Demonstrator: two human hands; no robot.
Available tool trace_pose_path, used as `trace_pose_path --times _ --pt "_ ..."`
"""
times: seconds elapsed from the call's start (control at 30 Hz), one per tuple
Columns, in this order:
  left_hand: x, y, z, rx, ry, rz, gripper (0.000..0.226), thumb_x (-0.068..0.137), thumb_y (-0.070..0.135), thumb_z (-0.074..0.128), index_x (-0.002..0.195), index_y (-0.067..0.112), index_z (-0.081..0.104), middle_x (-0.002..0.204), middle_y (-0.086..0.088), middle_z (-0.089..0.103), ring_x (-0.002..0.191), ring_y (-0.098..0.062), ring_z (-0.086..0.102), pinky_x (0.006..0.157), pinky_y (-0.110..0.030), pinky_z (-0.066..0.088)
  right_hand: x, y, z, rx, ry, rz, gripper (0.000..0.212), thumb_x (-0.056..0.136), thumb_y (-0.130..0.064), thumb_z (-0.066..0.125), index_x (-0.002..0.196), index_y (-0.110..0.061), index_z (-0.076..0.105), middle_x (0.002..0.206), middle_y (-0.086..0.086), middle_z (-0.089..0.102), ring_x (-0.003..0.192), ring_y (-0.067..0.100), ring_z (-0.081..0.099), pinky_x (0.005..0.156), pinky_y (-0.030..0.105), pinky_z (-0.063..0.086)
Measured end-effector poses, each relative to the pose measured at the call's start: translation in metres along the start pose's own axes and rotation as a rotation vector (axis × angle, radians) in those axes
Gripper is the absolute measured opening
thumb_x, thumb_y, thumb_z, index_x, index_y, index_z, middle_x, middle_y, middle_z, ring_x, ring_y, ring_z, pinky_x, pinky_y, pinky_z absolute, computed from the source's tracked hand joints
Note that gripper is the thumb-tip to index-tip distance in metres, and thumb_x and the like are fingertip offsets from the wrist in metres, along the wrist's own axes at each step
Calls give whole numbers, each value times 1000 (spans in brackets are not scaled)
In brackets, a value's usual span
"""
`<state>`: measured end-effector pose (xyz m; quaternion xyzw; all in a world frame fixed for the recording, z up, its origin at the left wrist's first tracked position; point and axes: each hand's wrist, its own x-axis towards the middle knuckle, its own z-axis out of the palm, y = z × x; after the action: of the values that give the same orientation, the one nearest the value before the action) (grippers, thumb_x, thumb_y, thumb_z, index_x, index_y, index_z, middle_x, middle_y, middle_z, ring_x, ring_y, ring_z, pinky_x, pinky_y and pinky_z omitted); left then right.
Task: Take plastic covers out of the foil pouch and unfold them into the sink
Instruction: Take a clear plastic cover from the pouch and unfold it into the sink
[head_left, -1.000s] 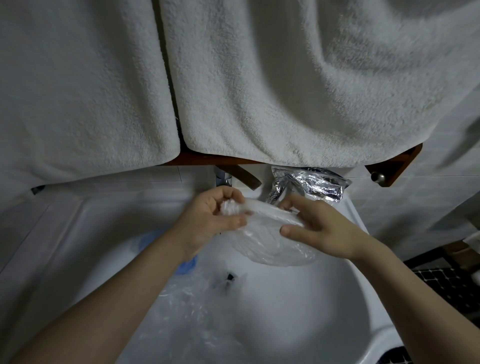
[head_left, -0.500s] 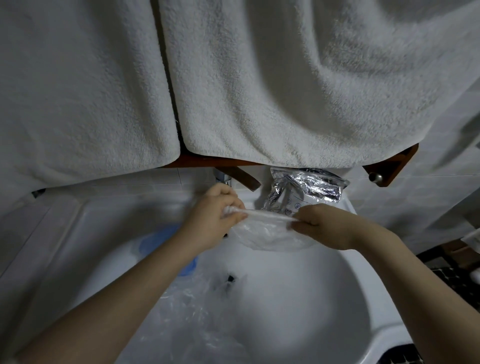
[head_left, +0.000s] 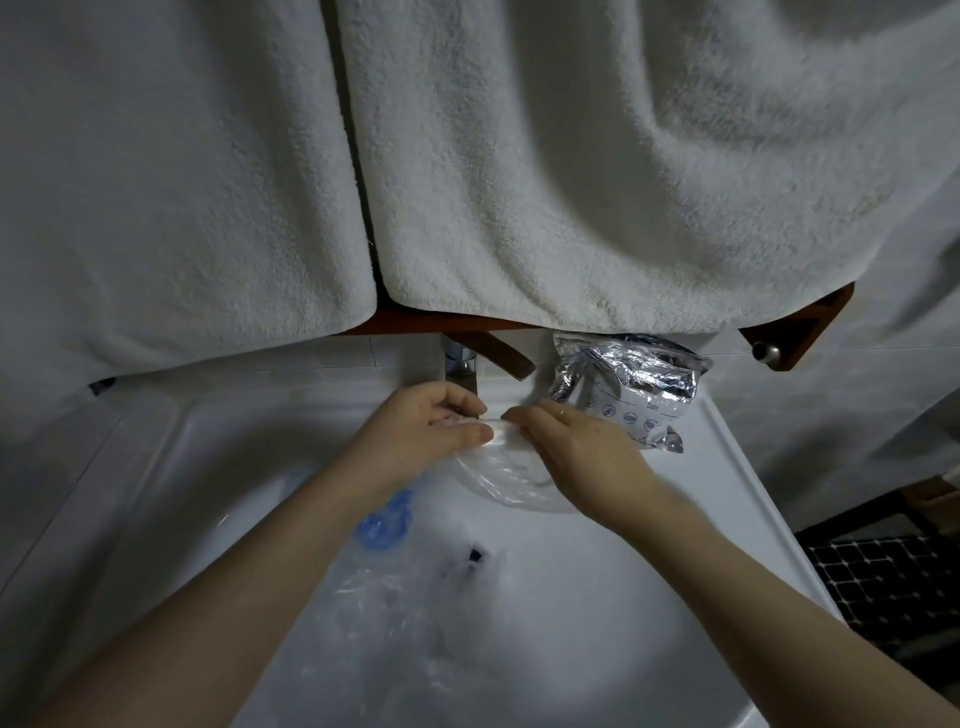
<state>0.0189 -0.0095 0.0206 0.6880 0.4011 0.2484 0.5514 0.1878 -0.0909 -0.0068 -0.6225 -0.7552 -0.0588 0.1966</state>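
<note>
We counted two white terry towels (head_left: 597, 171), one crinkled silver foil pouch (head_left: 626, 387), two clear plastic covers (head_left: 511, 475), one blue round object (head_left: 384, 525), one white ceramic sink (head_left: 701, 467), and two bare hands (head_left: 426, 436).

Dim, cool light, soft shadows across the towels (head_left: 623, 182), mild blur, wide-angle bending at the edges.

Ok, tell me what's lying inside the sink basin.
In the sink: crumpled clear plastic covers near the drain, and a blue item partly hidden by the left forearm.
</note>
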Motion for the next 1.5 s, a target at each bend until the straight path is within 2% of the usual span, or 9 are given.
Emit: trace_pose_path --times 0.1,0.2,0.4,0.6,0.77,0.9,1.03,1.27,1.5 --pt "-4 -2 -7 -69 -47 -11 13 81 4 67 84 16 63 73 8 64 65 3 60 63 -7 45 -4 6 -5 -16 -54 -22 29 80 -10 59 108 -16 60 86 4 67 59 29 63 38 30 45" --pt "-8 -5 -8 -117 -110 -1 18 86 -2 59 82 15 64 69 11 65 65 8 59 64 -4 43 -3 5 -12 160 -119 68 24 99 -20 40 120 -15 49 84 5 64 68 28 58 57 38 47" --pt "-8 -11 -9 -218 -103 -57 26 89 -1 53 81 18 69 76 13 72 76 3 63 73 -11 46 2 -1 -19 476 -201 131 10 93 -34 44 88 -28 38 68 6 51 58 16 44 60 37 39" --pt "-12 -6 -8 -205 -5 -32 17 79 1 68 80 17 62 76 7 61 62 7 56 62 -5 44 15 -15 -21 341 -286 173 35 82 -36 68 94 -19 40 75 1 51 62 16 43 60 34 36" --pt "-14 -3 -16 -177 -51 -19 32 77 -11 66 88 18 60 84 2 60 66 1 58 58 -11 46 20 -21 -22 242 -275 203 30 87 -26 63 105 -15 41 67 -11 41 59 10 39 51 19 27" --pt "-15 -7 -19 -72 -29 28 26 80 -10 63 82 16 60 78 5 59 71 -5 53 59 -7 44 21 -31 -25 215 -331 207 34 86 -31 64 105 -16 41 75 -6 45 67 17 42 56 30 31" --pt "-14 -17 -19 1 -6 47 20 81 -6 63 79 14 61 74 5 58 69 -5 52 58 -5 41 19 -40 -27 296 -367 210 41 81 -47 65 100 -18 42 73 -3 47 61 11 42 54 20 31" --pt "-11 -27 -28 150 -20 115 15 77 -2 71 80 12 66 95 0 55 81 -5 53 67 1 38 17 -39 -25 247 -354 222 16 94 -27 52 99 -13 56 91 8 62 78 21 54 71 37 44" --pt "-20 -31 -54 -61 -244 -8 25 77 -1 69 78 23 70 82 12 66 72 4 60 72 -8 47 7 -33 -19 443 -307 298 11 91 -17 59 98 -14 67 87 -4 63 74 1 54 68 10 38"
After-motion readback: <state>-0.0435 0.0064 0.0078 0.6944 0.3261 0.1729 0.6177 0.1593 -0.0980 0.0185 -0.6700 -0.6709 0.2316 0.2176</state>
